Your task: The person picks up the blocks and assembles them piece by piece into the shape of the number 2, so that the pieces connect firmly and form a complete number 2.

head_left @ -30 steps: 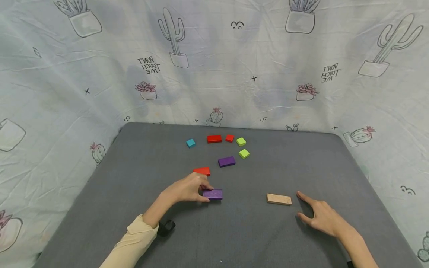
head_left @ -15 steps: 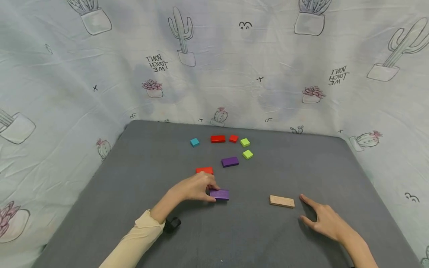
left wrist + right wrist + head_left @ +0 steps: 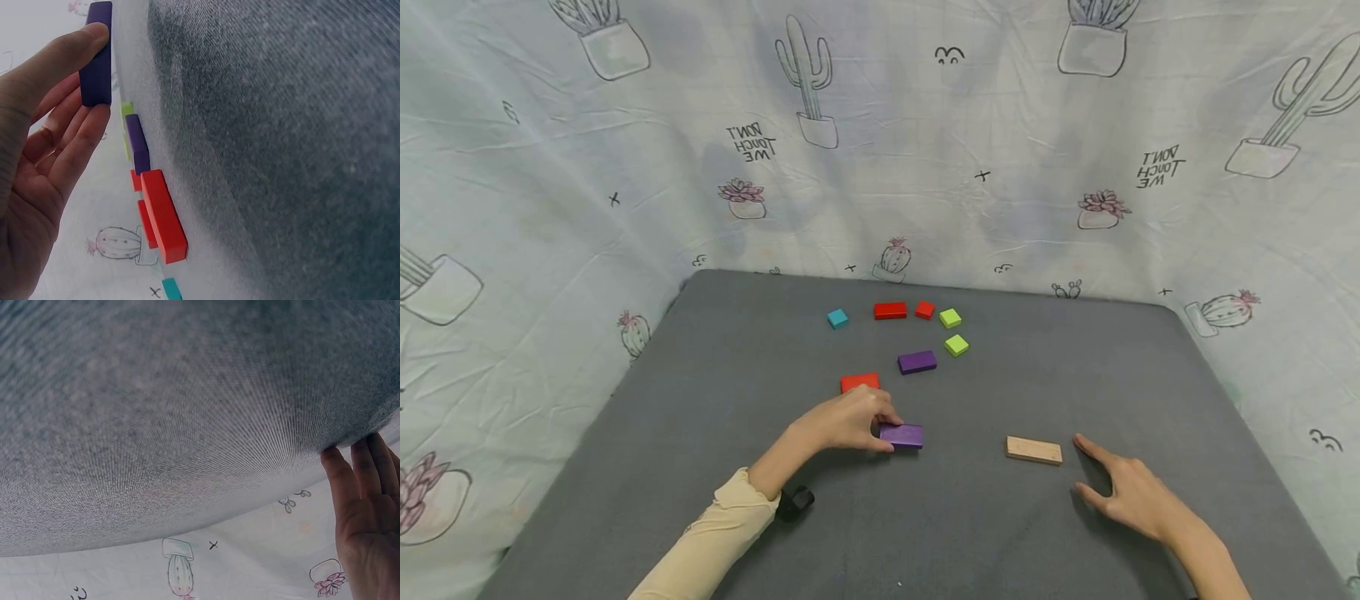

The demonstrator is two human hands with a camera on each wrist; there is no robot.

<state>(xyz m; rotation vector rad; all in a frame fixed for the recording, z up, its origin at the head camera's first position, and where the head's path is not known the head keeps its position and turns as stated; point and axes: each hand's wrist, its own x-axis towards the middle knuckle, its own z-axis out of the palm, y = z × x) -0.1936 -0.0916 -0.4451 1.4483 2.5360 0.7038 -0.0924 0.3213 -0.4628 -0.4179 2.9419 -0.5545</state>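
My left hand [image 3: 850, 421] pinches a purple rectangular block [image 3: 904, 436] by its left end, low over the grey tabletop. Seen from the left wrist, the thumb lies across one face of that purple block [image 3: 96, 59] and the fingers are behind it. A red block [image 3: 860, 382] lies just beyond the left hand, partly hidden by it. My right hand [image 3: 1131, 492] rests at the right with thumb and index finger spread, holding nothing. Just left of its fingertips lies a plain wooden block [image 3: 1033, 450]. Straight fingers [image 3: 340, 475] show in the right wrist view.
Farther back on the grey table [image 3: 760, 350] lie a second purple block [image 3: 917, 362], a red block [image 3: 891, 311], a small red block [image 3: 925, 310], a blue block [image 3: 837, 318] and two lime green blocks [image 3: 957, 345]. A cactus-print cloth [image 3: 865, 200] hangs behind the table.
My left hand has slid a little to the right with the purple block, closer to the wooden block. The head view has turned slightly. The right hand keeps its place.
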